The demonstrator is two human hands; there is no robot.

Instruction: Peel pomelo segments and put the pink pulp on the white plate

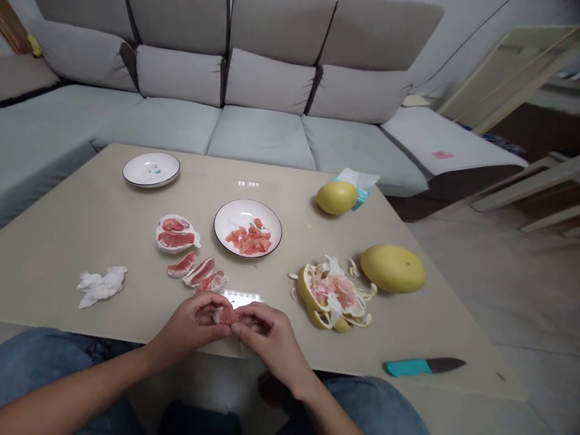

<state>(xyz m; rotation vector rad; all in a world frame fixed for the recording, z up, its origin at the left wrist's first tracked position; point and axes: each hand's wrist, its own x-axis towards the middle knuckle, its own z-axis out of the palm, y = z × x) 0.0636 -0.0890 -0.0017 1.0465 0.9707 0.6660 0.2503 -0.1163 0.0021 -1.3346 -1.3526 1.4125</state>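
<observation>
Near the table's front edge, my left hand (199,323) is closed around a red pomelo segment (228,315). My right hand (270,335) pinches the same piece from the other side, thumb and fingertips meeting on it. Just beyond my hands lie several pomelo segments (198,272) with pale membrane, and behind them a partly opened pomelo chunk (176,234) in white pith. A white plate (224,219) with a dark rim holds small pieces of red pomelo flesh (251,237). To the right, a yellow rind (310,299) contains peeled scraps and membrane.
Two whole yellow pomelos (393,269) stand on the right side, the farther against a blue tissue pack (360,192). A knife (423,366) with a teal handle lies near the front right edge. A crumpled tissue (103,286) is left, another plate (151,169) far left. A sofa (258,130) borders the table.
</observation>
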